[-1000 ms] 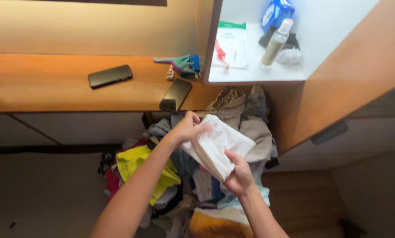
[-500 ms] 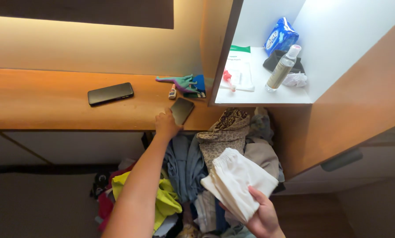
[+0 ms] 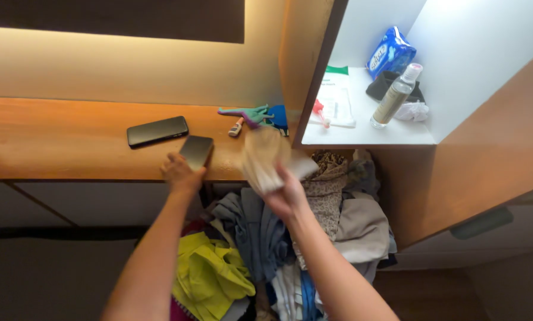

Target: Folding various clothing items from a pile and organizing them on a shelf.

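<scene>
left hand (image 3: 180,169): slid the dark phone (image 3: 196,151) along the wooden ledge (image 3: 70,139) since half a sec ago, fingers resting on it, not really gripping

right hand (image 3: 285,199): pinching the folded white cloth (image 3: 265,157), lifted from over the clothes pile (image 3: 266,238) up to the ledge, blurry

change: phone shoved aside, looks like room made for the cloth

surface: second phone (image 3: 157,131) and toy dinosaur (image 3: 248,114) nearby

room: white cabinet shelf (image 3: 367,134) with spray bottle (image 3: 396,97) and blue packet (image 3: 391,52)
</scene>
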